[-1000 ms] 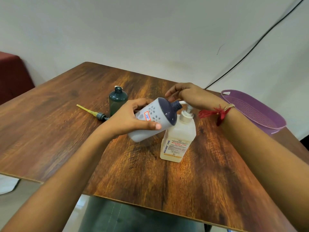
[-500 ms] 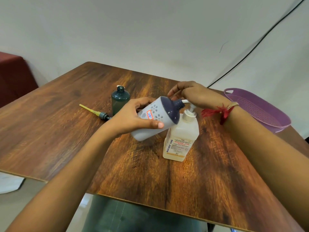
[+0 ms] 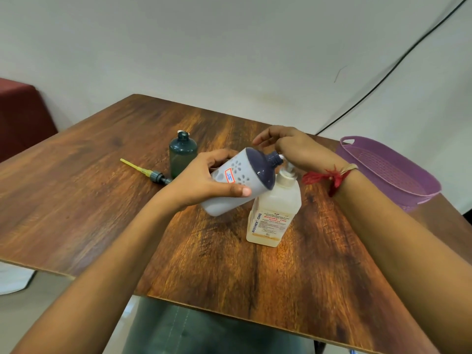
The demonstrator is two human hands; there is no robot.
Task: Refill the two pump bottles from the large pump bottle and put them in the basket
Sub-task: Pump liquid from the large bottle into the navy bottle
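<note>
Head view: left hand (image 3: 201,183) fingers wrap grey bottle (image 3: 241,166); right hand (image 3: 293,146) fingers, relaxed, press pump (image 3: 287,176).

glossy wood-grain table (image 3: 229,272), plastic basket (image 3: 388,172)

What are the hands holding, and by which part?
The left hand grips the grey, navy-topped plastic bottle round its body; the right hand rests on the pump of the large translucent bottle.

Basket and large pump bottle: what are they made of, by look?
Basket: purple plastic, matte, judging by moulded slots and cut-out handle. Large pump bottle: probably translucent plastic, semi-gloss; pale contents tint its walls, printed label on front.
</note>
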